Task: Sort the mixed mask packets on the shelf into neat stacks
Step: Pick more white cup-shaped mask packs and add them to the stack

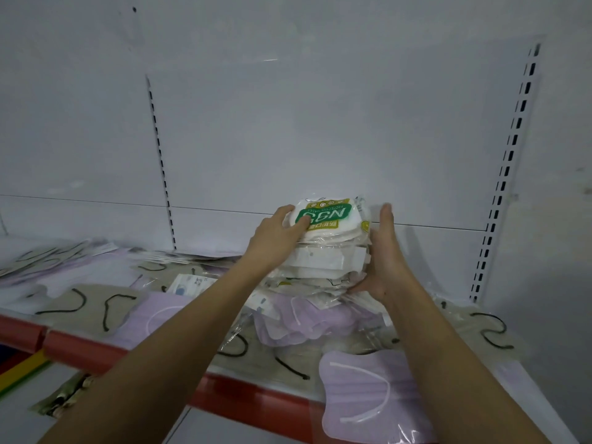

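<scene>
A tall stack of white mask packets [323,261] stands at the back middle of the shelf, topped by a packet with a green N95 label [330,214]. My left hand [277,235] presses on the stack's top and left side. My right hand [384,261] is flat against its right side, fingers pointing up. The stack rests on a loose heap of pink mask packets [301,318]. A single pink mask packet [368,392] overhangs the shelf's front edge at the right.
Beige mask packets with black ear loops [89,307] and pink ones lie spread over the left and front of the shelf. The shelf has a red front strip [83,349]. A white back panel with slotted uprights [503,174] stands behind. A patterned packet [61,397] lies on the lower level.
</scene>
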{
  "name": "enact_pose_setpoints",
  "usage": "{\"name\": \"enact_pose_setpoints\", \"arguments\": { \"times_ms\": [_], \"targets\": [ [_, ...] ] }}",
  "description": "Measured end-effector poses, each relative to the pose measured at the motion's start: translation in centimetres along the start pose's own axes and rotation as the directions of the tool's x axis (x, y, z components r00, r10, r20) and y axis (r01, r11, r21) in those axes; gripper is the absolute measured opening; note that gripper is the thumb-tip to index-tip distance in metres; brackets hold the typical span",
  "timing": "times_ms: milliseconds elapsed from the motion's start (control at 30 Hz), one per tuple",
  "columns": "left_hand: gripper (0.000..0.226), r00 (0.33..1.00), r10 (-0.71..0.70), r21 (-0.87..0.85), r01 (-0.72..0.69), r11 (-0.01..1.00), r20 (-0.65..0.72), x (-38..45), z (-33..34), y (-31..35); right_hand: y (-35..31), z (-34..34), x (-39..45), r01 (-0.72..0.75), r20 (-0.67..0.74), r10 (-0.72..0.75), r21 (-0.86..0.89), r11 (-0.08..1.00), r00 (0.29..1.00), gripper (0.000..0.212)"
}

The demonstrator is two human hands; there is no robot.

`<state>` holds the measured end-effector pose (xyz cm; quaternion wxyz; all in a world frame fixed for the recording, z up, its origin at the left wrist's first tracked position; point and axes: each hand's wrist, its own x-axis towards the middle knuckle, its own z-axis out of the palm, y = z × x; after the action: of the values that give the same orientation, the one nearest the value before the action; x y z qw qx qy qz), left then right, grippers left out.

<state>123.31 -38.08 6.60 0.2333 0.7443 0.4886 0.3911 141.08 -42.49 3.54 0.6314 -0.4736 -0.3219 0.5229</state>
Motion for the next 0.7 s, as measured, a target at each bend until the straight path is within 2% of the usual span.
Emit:
{"name": "enact_pose_setpoints", "arguments": {
  "times_ms": [67,133,233,333,433,500,567,633,700],
  "targets": [
    [0.057,1.000,-0.004,0.023,0.004,1.000,0.003,0.1,0.1,0.0,-0.7,0.1,-0.3,-0.007,0.028,0.010,-0.104,0.995,1.000,0.089],
    [0.057,1.000,-0.007,0.027,0.007,1.000,0.002,0.2,0.2,0.1,-0.9,0.3,-0.3,0.014,-0.013,-0.016,-0.172,0.985,1.000,0.079],
    [0.059,0.998,-0.059,-0.085,0.061,0.995,0.030,0.3,-0.2,-0.1,-1.8,0.3,-0.1,0.133,-0.021,-0.144,-0.275,0.952,0.989,0.052],
    [0.074,0.976,-0.162,-0.245,0.194,0.950,0.144,0.8,-0.3,-1.1,-2.3,0.0,0.7,0.151,0.054,-0.141,-0.370,0.917,0.989,0.039],
    [0.094,0.941,-0.198,-0.278,0.275,0.920,0.274,1.2,-0.4,-1.5,-2.2,-0.2,1.0,0.099,0.104,-0.065,-0.364,0.926,0.992,0.030],
    [0.120,0.918,-0.229,-0.261,0.319,0.911,0.323,2.0,-0.2,-2.1,-1.7,-0.7,1.5,0.008,0.176,0.047,-0.294,0.956,0.983,0.049],
    [0.129,0.890,-0.274,-0.195,0.361,0.912,0.365,2.0,-0.7,-2.0,-1.3,-1.0,1.9,-0.046,0.239,0.114,-0.274,0.961,0.964,0.073],
    [0.126,0.857,-0.293,-0.101,0.366,0.925,0.423,0.9,-1.7,-0.9,-1.0,-0.8,2.0,-0.043,0.233,0.109,-0.273,0.961,0.966,0.080],
    [0.111,0.848,-0.273,-0.075,0.342,0.937,0.454,0.5,-1.8,-0.6,-0.6,-0.6,2.2,0.006,0.227,0.048,-0.232,0.973,0.973,0.073]
  ]
}}
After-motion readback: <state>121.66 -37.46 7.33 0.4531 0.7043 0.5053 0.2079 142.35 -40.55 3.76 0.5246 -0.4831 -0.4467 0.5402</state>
